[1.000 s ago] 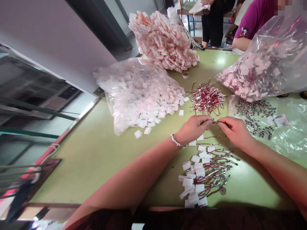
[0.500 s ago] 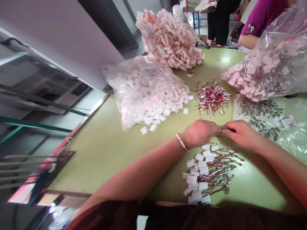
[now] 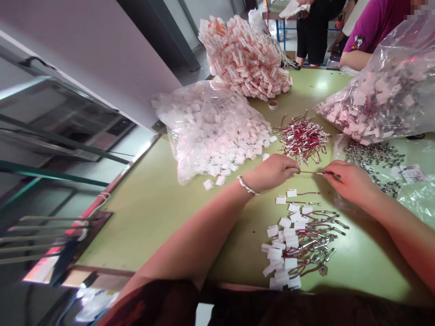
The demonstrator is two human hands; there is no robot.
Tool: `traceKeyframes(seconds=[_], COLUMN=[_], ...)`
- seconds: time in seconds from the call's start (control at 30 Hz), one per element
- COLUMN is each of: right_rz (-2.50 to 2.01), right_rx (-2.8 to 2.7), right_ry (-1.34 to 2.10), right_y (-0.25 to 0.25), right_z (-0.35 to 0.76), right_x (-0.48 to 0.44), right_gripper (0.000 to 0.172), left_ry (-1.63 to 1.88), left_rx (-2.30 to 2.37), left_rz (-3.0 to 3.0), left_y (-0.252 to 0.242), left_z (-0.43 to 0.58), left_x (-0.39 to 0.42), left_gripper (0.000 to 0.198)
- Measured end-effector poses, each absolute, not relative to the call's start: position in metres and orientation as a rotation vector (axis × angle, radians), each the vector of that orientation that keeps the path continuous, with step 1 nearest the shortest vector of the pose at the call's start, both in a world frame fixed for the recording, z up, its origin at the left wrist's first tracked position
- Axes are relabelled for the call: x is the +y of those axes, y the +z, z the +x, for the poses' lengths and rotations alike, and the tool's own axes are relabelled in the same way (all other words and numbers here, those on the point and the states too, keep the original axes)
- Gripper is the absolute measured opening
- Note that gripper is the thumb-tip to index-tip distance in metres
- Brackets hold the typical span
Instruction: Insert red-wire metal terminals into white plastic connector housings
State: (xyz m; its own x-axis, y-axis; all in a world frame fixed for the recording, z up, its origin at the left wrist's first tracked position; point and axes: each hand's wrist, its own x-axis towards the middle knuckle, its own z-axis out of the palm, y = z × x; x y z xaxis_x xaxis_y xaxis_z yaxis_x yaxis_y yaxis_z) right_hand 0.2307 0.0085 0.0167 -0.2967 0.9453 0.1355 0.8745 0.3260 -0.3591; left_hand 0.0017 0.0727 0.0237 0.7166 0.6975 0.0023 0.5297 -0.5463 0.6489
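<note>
A thin red wire point(image 3: 311, 172) is stretched level between my two hands. My left hand point(image 3: 277, 172), with a bracelet at the wrist, pinches its left end. The fingertips of my right hand point(image 3: 348, 179) are closed on its metal-tipped right end. Just beyond lies a heap of red wires with metal ends point(image 3: 303, 138). Nearer me, white housings with red wires attached point(image 3: 290, 240) form a pile, and two such pieces lie separately above it, one with its housing point(image 3: 291, 193) below my left hand.
An open bag of white housings point(image 3: 217, 131) lies left of the wires, with bundled white-orange parts point(image 3: 248, 56) behind. Small metal pieces point(image 3: 374, 156) lie on plastic at right, below a filled bag point(image 3: 380, 97). A person's purple sleeve point(image 3: 369, 29) shows beyond the table point(image 3: 142, 217).
My hands have moved apart, my left hand going left, and the wire between them now shows. Both are slightly farther up the table. Two pieces above the near pile are now uncovered.
</note>
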Motion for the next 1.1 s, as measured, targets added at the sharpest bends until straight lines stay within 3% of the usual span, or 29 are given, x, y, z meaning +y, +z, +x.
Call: traceKeyframes(seconds=[0.13, 0.23, 0.33, 0.47, 0.6, 0.83, 1.1], right_rz=[-1.581, -1.628, -1.745, -1.778, -1.680, -1.565, -1.545], right_rx=[-2.398, -2.306, -2.173, -2.080, -1.930, -1.840, -1.998], right_ry=[0.210, 0.327, 0.356, 0.484, 0.637, 0.772, 0.410], right_y=[0.018, 0.016, 0.013, 0.011, 0.008, 0.012, 0.021], right_z=[0.212, 0.206, 0.209, 0.212, 0.211, 0.213, 0.205], right_x=[0.002, -0.001, 0.001, 0.002, 0.002, 0.000, -0.007], right_gripper=[0.040, 0.035, 0.030, 0.020, 0.015, 0.021, 0.019], left_ry=[0.410, 0.423, 0.460, 0.149, 0.105, 0.800, 0.660], left_rx=[0.892, 0.961, 1.455, 1.765, 1.723, 1.240, 0.940], left_rz=[2.321, 2.273, 2.264, 2.391, 2.385, 1.502, 0.794], left_y=[0.025, 0.034, 0.035, 0.019, 0.009, 0.024, 0.015], left_z=[0.021, 0.016, -0.002, -0.018, -0.020, -0.006, 0.025], left_x=[0.054, 0.057, 0.075, 0.097, 0.102, 0.085, 0.057], left_gripper=[0.028, 0.026, 0.040, 0.031, 0.017, 0.014, 0.015])
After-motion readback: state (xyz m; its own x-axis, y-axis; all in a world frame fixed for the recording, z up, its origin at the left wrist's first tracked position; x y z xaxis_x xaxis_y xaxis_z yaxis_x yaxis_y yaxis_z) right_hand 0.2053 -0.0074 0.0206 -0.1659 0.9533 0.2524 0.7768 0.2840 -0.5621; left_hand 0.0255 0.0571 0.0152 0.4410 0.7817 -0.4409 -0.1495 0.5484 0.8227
